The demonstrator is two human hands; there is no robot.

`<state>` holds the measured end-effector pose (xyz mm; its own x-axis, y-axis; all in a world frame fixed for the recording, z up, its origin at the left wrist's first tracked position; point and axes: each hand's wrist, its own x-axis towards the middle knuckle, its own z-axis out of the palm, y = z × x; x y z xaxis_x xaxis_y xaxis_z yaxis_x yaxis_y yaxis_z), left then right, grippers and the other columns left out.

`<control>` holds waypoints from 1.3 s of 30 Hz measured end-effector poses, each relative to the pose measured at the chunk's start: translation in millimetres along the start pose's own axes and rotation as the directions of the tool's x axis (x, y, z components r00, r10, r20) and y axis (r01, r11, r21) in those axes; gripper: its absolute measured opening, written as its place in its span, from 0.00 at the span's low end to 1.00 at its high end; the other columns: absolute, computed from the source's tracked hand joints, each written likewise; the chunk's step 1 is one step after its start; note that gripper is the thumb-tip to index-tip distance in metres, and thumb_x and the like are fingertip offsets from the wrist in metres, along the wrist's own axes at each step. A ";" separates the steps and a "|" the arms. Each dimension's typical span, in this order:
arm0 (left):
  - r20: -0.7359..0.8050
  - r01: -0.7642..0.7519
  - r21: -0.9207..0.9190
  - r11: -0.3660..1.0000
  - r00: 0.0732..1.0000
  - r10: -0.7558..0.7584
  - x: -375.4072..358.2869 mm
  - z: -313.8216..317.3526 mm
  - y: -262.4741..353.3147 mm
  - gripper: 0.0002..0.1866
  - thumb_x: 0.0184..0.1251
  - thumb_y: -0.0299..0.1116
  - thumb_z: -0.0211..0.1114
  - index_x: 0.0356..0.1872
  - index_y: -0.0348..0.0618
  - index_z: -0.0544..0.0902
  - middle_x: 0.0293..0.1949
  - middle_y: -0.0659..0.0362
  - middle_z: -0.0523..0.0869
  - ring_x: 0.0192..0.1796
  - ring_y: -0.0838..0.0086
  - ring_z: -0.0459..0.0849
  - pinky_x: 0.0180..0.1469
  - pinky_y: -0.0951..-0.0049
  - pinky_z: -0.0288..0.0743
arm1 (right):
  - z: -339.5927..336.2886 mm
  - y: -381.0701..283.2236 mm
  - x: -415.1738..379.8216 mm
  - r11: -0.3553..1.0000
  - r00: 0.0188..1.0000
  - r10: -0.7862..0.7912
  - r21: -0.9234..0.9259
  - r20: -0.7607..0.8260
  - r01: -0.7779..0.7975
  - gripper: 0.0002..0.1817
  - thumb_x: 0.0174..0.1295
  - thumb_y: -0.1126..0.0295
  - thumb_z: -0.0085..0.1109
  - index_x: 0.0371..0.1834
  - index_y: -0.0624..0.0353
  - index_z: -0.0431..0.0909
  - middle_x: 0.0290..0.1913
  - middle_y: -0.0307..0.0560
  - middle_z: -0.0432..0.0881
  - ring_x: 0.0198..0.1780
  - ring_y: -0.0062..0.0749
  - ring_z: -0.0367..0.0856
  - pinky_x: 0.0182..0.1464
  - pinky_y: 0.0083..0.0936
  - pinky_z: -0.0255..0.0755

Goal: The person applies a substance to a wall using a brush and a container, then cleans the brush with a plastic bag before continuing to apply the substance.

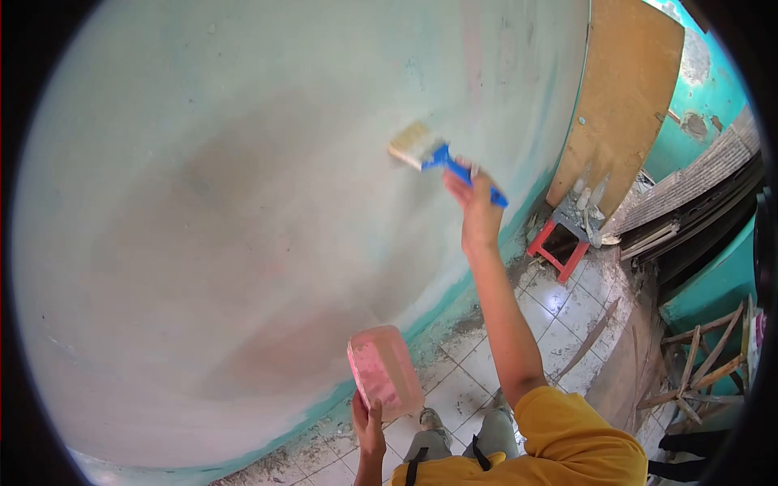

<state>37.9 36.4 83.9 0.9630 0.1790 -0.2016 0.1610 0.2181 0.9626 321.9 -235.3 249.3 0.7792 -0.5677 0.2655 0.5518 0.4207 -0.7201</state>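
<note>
My right hand [476, 194] grips the blue handle of a wide paintbrush [438, 155], raised at the wall with its pale bristles pointing up and left. The bristles overlap the whitish, patchy wall [267, 202] in this view. Lower down, my left hand [369, 423] holds a pink plastic tub [386, 368] by its near left edge, thumb over the rim. Whitish smears coat the inside of the tub.
A red stool [559, 251] with a plaster-crusted top stands by the wall, tools lying on it. Behind it leans a brown board [624, 89]. Corrugated sheets [697, 178] and a wooden frame [705, 364] are at right. Debris litters the tiled floor [458, 397].
</note>
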 end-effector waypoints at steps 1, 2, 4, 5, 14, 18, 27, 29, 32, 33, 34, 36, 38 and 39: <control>0.029 -0.008 0.019 1.000 1.000 0.007 1.9 -0.4 3.8 0.37 0.72 0.46 0.61 0.73 0.32 0.60 0.65 0.51 0.72 0.66 0.66 0.72 0.66 0.63 0.68 | -12.5 21.1 -10.9 0.997 0.997 0.068 0.040 -0.048 -0.066 0.20 0.73 0.62 0.49 0.54 0.68 0.80 0.47 0.51 0.86 0.46 0.34 0.87 0.59 0.29 0.79; 0.058 -0.014 0.037 0.999 0.998 0.012 2.7 -1.1 6.3 0.38 0.73 0.47 0.60 0.75 0.36 0.58 0.68 0.51 0.71 0.68 0.64 0.72 0.66 0.61 0.72 | -32.5 48.4 -23.7 0.994 0.990 0.104 0.028 -0.099 -0.102 0.20 0.74 0.62 0.49 0.54 0.68 0.81 0.46 0.51 0.86 0.45 0.33 0.87 0.57 0.29 0.80; 0.061 -0.020 0.026 0.999 0.998 0.018 5.9 -4.9 5.6 0.38 0.73 0.47 0.61 0.75 0.36 0.58 0.67 0.51 0.71 0.69 0.64 0.72 0.66 0.61 0.71 | -81.7 102.6 -54.0 0.982 0.971 0.164 -0.060 -0.176 -0.177 0.19 0.74 0.62 0.49 0.52 0.67 0.82 0.43 0.50 0.87 0.42 0.32 0.87 0.51 0.28 0.81; 0.064 -0.024 0.016 1.000 0.998 0.023 6.1 -6.6 5.6 0.38 0.72 0.47 0.61 0.75 0.35 0.59 0.67 0.51 0.71 0.69 0.64 0.72 0.66 0.62 0.71 | -107.4 125.9 -70.1 0.967 0.961 0.187 -0.136 -0.205 -0.217 0.18 0.73 0.63 0.49 0.50 0.67 0.83 0.41 0.49 0.87 0.40 0.31 0.87 0.48 0.27 0.82; 0.094 -0.051 0.035 0.998 0.994 0.047 -8.4 3.9 40.3 0.39 0.72 0.46 0.64 0.72 0.28 0.59 0.65 0.48 0.72 0.65 0.66 0.72 0.67 0.64 0.65 | -29.6 29.2 -38.6 0.949 0.991 0.101 -0.289 -0.086 -0.122 0.14 0.67 0.68 0.57 0.42 0.70 0.85 0.35 0.49 0.86 0.35 0.27 0.86 0.40 0.24 0.82; 0.108 -0.029 -0.003 1.000 0.994 0.029 15.7 -0.8 37.4 0.40 0.73 0.47 0.64 0.72 0.27 0.59 0.65 0.48 0.73 0.65 0.65 0.72 0.68 0.64 0.66 | 47.3 -47.8 -5.7 0.989 1.000 0.004 -0.151 0.017 -0.002 0.18 0.69 0.65 0.50 0.47 0.69 0.84 0.42 0.53 0.88 0.40 0.35 0.88 0.47 0.27 0.82; 0.191 -0.085 -0.026 0.996 0.978 0.088 25.2 11.4 48.6 0.39 0.73 0.46 0.64 0.72 0.28 0.59 0.65 0.48 0.73 0.65 0.66 0.73 0.68 0.64 0.66 | -53.0 80.3 -51.4 0.984 0.974 0.131 -0.093 -0.186 -0.150 0.19 0.72 0.63 0.49 0.50 0.69 0.82 0.40 0.50 0.87 0.40 0.33 0.88 0.48 0.27 0.81; 0.209 -0.078 -0.023 0.997 0.975 0.081 16.8 16.1 54.9 0.38 0.73 0.45 0.64 0.72 0.28 0.60 0.64 0.49 0.73 0.65 0.66 0.73 0.68 0.64 0.66 | -95.6 105.2 -75.6 0.966 0.963 0.158 -0.169 -0.220 -0.197 0.19 0.73 0.63 0.49 0.49 0.69 0.83 0.39 0.50 0.87 0.39 0.32 0.88 0.46 0.26 0.82; 0.214 -0.095 0.020 0.995 0.973 0.088 27.3 16.0 50.9 0.37 0.73 0.45 0.64 0.71 0.28 0.61 0.63 0.49 0.74 0.64 0.67 0.73 0.67 0.65 0.66 | -130.3 121.1 -91.3 0.919 0.963 0.177 -0.317 -0.202 -0.235 0.18 0.73 0.64 0.49 0.46 0.69 0.83 0.37 0.49 0.87 0.36 0.31 0.87 0.42 0.26 0.82; 0.215 -0.090 0.021 0.996 0.973 0.083 28.4 17.7 49.8 0.37 0.73 0.45 0.64 0.71 0.28 0.61 0.63 0.49 0.74 0.64 0.67 0.73 0.67 0.65 0.66 | -135.5 113.8 -93.7 0.914 0.967 0.184 -0.331 -0.178 -0.235 0.17 0.73 0.64 0.50 0.46 0.68 0.84 0.36 0.49 0.87 0.35 0.31 0.87 0.40 0.25 0.81; 0.214 -0.086 0.034 0.996 0.974 0.077 30.2 19.9 49.4 0.37 0.73 0.44 0.64 0.71 0.28 0.61 0.62 0.49 0.75 0.63 0.68 0.74 0.67 0.66 0.66 | -135.5 103.1 -95.0 0.909 0.969 0.192 -0.344 -0.153 -0.235 0.17 0.74 0.65 0.51 0.45 0.68 0.84 0.36 0.50 0.87 0.34 0.31 0.87 0.39 0.24 0.81; 0.206 -0.068 0.051 0.996 0.977 0.056 32.4 23.1 47.5 0.37 0.73 0.44 0.64 0.71 0.28 0.61 0.62 0.49 0.75 0.63 0.68 0.74 0.66 0.66 0.67 | -129.9 71.3 -98.3 0.912 0.961 0.222 -0.314 -0.165 -0.265 0.16 0.73 0.64 0.53 0.44 0.68 0.84 0.36 0.49 0.87 0.34 0.30 0.87 0.39 0.24 0.81; 0.186 -0.057 0.087 0.995 0.982 0.040 45.1 27.8 40.6 0.37 0.72 0.43 0.65 0.71 0.28 0.62 0.60 0.49 0.76 0.61 0.69 0.74 0.65 0.67 0.68 | -120.7 43.8 -100.7 0.904 0.948 0.262 -0.297 -0.183 -0.307 0.16 0.73 0.64 0.55 0.43 0.68 0.84 0.36 0.49 0.87 0.34 0.29 0.87 0.39 0.24 0.81; 0.175 -0.034 0.087 0.996 0.984 0.018 46.5 33.1 37.7 0.37 0.72 0.43 0.65 0.71 0.28 0.62 0.60 0.49 0.76 0.61 0.69 0.74 0.65 0.67 0.68 | -119.4 29.0 -103.2 0.913 0.963 0.237 -0.309 -0.131 -0.267 0.16 0.73 0.63 0.56 0.43 0.68 0.83 0.36 0.48 0.87 0.35 0.29 0.86 0.41 0.24 0.80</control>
<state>95.9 21.2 116.8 0.9887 0.0118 -0.1494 0.1467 0.1275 0.9809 222.0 -249.0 124.4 0.8417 -0.5399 0.0011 0.2043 0.3167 -0.9263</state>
